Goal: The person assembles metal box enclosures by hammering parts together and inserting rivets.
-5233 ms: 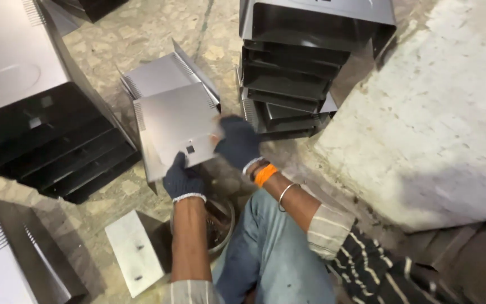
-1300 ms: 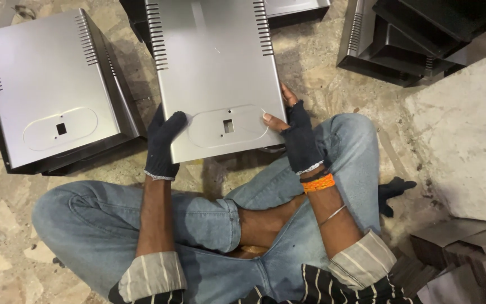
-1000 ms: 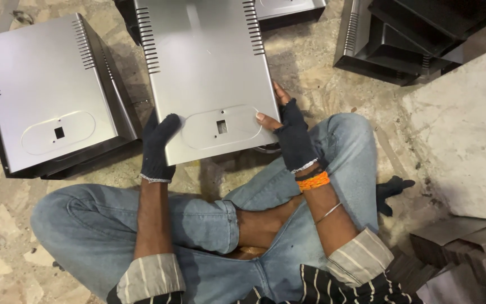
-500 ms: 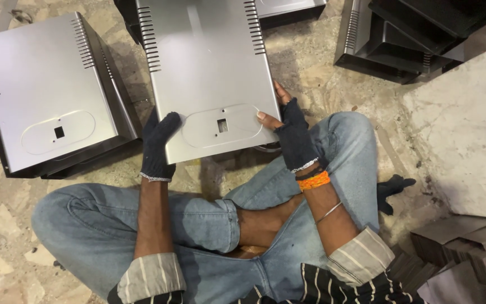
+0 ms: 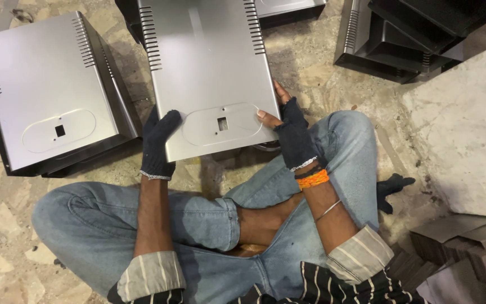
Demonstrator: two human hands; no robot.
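Both gloved hands have a grip on the grey metal cover panel (image 5: pixel 209 73): left hand (image 5: pixel 158 143) clamped on its near-left corner, right hand (image 5: pixel 293 135) on the near-right edge, thumb on top. It's held over the stone floor (image 5: pixel 310 79), above the crossed legs (image 5: pixel 198 219).

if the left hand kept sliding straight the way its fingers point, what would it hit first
The left hand in its dark glove points up along the left edge of the grey sheet-metal cover panel it grips. Straight on, it would likely meet that panel's row of vent slots; depth is unclear.
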